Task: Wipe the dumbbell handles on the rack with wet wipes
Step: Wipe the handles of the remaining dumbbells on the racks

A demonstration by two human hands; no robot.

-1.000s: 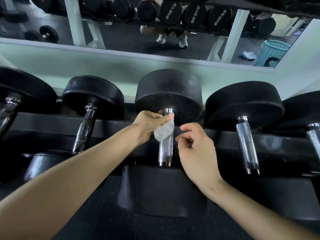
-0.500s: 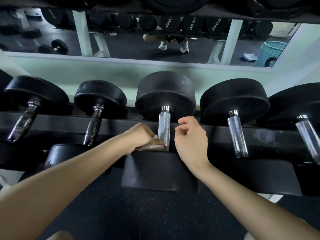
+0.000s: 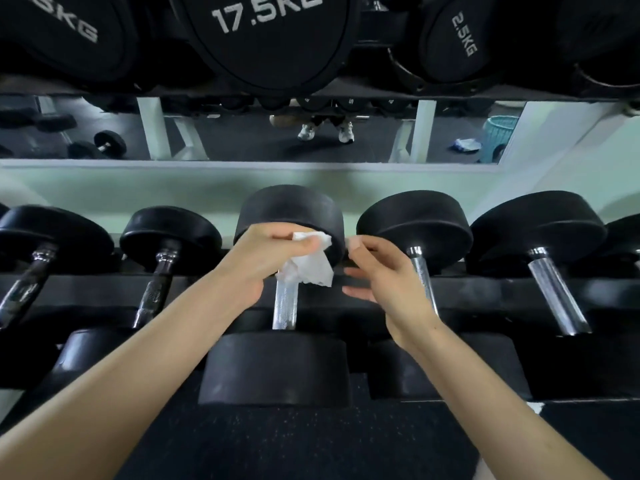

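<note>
The rack (image 3: 491,292) carries a row of dumbbells, and the middle dumbbell (image 3: 277,368) lies with its handle (image 3: 284,306) running lengthwise straight away from the person, from near head to far head. At the far end of that handle the left hand (image 3: 263,258) has its grip pinched on the wet wipe (image 3: 311,265), which hangs crumpled against the handle, so the bare length lies toward the person from the grip. The right hand (image 3: 391,275), just right of the handle, has a released grip and holds nothing, so I judge the stroke falls to the left.

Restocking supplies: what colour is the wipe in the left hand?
The wipe is white, seen best in the head view.
</note>
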